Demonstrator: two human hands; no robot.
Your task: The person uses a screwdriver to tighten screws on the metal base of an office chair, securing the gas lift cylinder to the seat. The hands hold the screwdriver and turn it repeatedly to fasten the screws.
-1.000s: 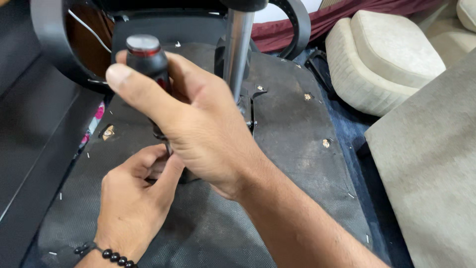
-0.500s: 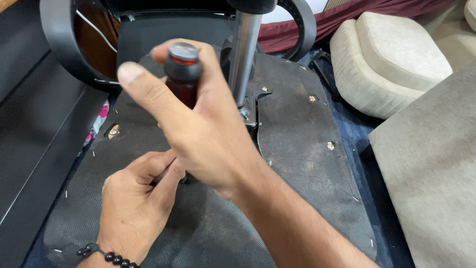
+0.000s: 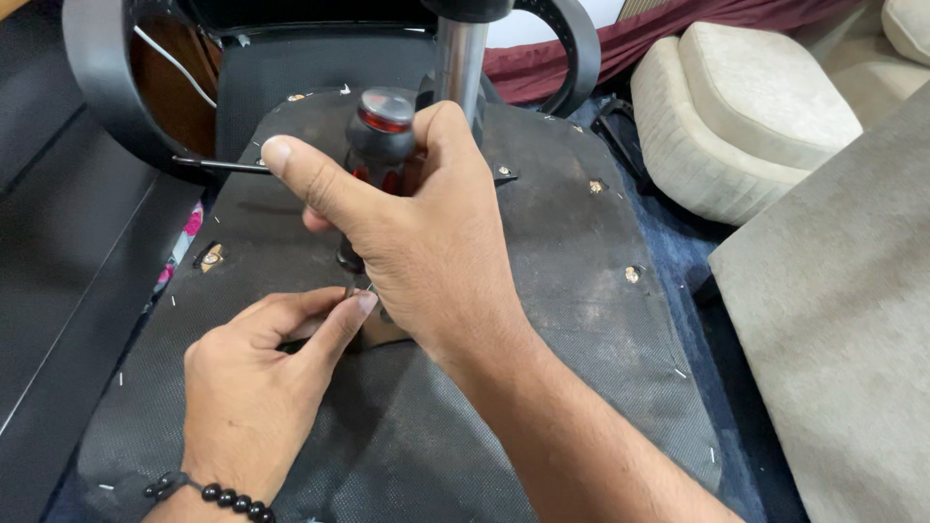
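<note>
Right hand (image 3: 426, 242) closed around the black-and-red plastic screwdriver handle (image 3: 383, 131), now standing nearer upright than half a second earlier, its tip at the middle of the upturned black fabric-covered chair seat underside (image 3: 581, 320). Left hand (image 3: 266, 373) pinches the thin metal shaft (image 3: 360, 288) between fingertips, steadying it. Chrome gas-lift column (image 3: 460, 58) rises just beyond.

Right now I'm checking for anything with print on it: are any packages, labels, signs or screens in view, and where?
None in view: only the right hand gripping a screwdriver and the left hand on the upturned chair seat, with beige cushions beside.
</note>
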